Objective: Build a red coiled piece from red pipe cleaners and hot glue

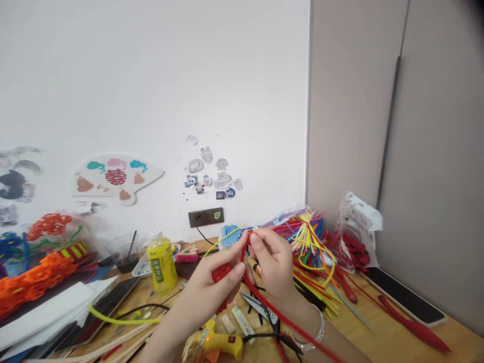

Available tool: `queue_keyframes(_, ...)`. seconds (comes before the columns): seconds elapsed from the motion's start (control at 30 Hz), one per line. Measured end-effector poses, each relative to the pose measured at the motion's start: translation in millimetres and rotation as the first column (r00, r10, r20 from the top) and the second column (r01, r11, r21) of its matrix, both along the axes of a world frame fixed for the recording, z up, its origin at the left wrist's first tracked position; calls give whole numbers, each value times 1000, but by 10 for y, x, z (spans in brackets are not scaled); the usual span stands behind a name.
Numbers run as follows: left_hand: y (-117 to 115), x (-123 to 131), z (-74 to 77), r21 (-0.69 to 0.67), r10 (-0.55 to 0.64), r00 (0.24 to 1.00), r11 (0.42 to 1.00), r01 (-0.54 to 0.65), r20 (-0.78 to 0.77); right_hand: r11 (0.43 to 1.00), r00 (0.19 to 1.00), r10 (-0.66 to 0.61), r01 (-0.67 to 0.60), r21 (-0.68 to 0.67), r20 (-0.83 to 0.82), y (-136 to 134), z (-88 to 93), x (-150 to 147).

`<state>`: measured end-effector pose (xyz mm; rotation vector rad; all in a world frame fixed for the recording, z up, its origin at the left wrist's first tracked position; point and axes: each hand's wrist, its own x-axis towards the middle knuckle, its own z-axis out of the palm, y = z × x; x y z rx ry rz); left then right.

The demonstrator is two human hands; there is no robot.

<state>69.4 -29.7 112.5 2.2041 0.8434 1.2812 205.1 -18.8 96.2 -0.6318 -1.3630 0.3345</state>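
In the middle of the head view, my left hand (217,272) closes around a bundled red pipe-cleaner piece (221,272), partly hidden by the fingers. My right hand (276,259) pinches a long red pipe cleaner (272,308) close to the left fingertips. Its tail hangs down across my right wrist toward the bottom edge. A yellow pipe cleaner (223,238) shows behind my left fingers. Below the hands lie a yellow glue gun (225,345), a pair of scissors (259,306) and a small white tube (242,320).
A yellow drink bottle (162,262) and a plastic cup (126,254) stand at the left. Pipe-cleaner flowers (49,224) and white sheets (49,312) lie farther left. Colourful pipe cleaners (308,234) pile up behind my right hand. A phone (404,295) rests at the right.
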Motion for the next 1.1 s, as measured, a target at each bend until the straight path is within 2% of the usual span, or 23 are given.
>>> queue_keyframes(0.07, 16, -13, -21, -148, -114, 993, 982, 119, 40, 1000, 1000, -15, 15, 9, 8, -1, -9, 3)
queue_keyframes(0.1, 25, -16, -25, -186, -121, 990, 973, 133, 75, 1000, 1000, -8, 8, 4, 19, 4, -10, 7)
queue_keyframes(0.27, 51, -2, 5, -107, 101, 967, 991, -78, 232, 997, 990, 76, -73, -23, 118, 42, 16, 24)
queue_keyframes(0.43, 40, 58, 2, -81, 114, 958, 992, -96, 265, 997, 993, 73, -70, -28, 95, 39, 24, 10)
queue_keyframes(0.57, 28, 100, -5, -6, 126, 972, 992, -128, 197, 993, 995, 97, -99, -57, -33, 33, -35, -30)
queue_keyframes(0.63, 23, 108, -1, 40, 101, 986, 993, -107, 130, 991, 989, 105, -112, -68, -103, 40, -79, -60)
queue_keyframes(0.77, 22, 103, -7, 85, 41, 999, 995, -43, 25, 996, 982, 44, -59, -72, -185, 58, -133, -126)
queue_keyframes(0.83, 32, 76, -8, 100, 63, 998, 993, -63, -4, 995, 982, 33, -50, -86, -185, 68, -124, -141)
queue_keyframes(0.9, 52, 22, 5, 118, 120, 993, 986, -120, 1, 989, 991, 76, -88, -115, -107, 80, -90, -127)
queue_keyframes(0.97, 72, -49, 38, 143, 169, 986, 975, -168, 3, 981, 987, 144, -133, -144, 75, 85, -38, -77)
queue_keyframes(1.03, 83, -116, 82, 170, 169, 985, 972, -162, -30, 982, 938, 162, -123, -144, 305, 77, 21, -2)
queue_keyframes(1.1, 82, -161, 117, 187, 151, 986, 973, -134, -77, 992, 870, 112, -68, -109, 479, 60, 72, 77)
